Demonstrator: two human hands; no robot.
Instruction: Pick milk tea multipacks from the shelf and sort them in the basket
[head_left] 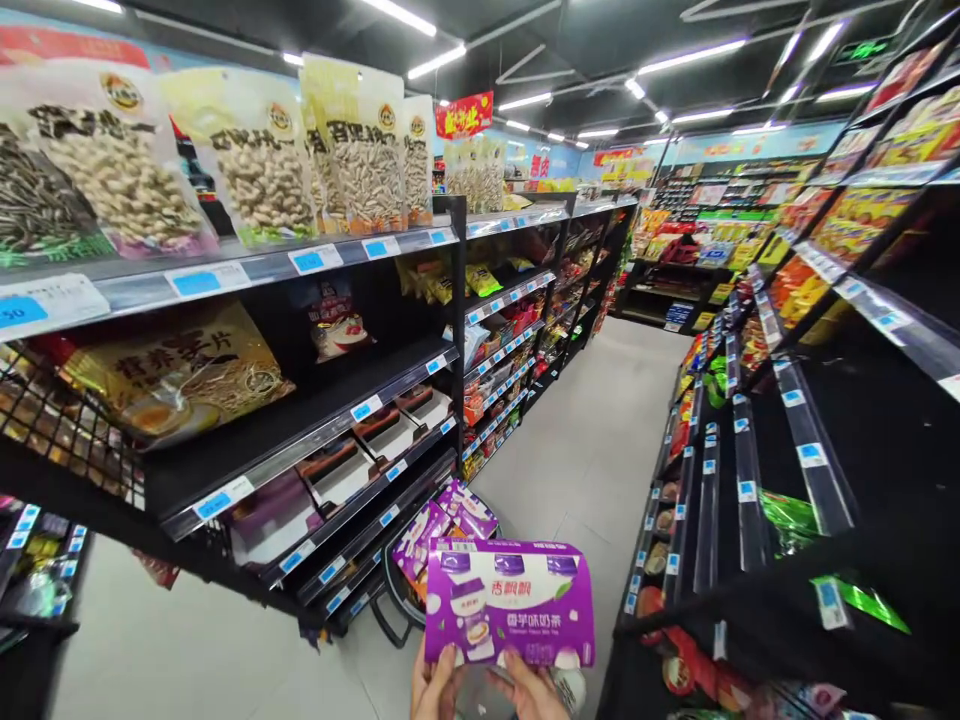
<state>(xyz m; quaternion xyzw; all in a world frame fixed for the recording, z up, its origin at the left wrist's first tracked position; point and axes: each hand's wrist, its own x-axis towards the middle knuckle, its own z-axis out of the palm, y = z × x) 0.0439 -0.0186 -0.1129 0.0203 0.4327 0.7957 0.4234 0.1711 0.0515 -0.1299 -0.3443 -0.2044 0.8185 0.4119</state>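
Observation:
A purple boxed multipack of milk tea cups (517, 610) is held up in front of me, its printed side facing me. My left hand (435, 685) is closed on its lower left edge, the thumb on the printed side. Along the lower edge nearer the middle, my right hand (529, 690) also grips it. Beyond the pack, a dark shopping basket (388, 572) stands on the floor against the shelf. Several purple packs (469, 508) lie in it. The held pack hides part of the basket.
To the left runs a shelf unit (322, 440) with nut bags (262, 165) on top, an oatmeal bag (195, 370) and open cartons (337, 475) lower down. Another shelf unit (795, 420) lines the right. The grey aisle floor (600, 400) leads to more shelves at the back.

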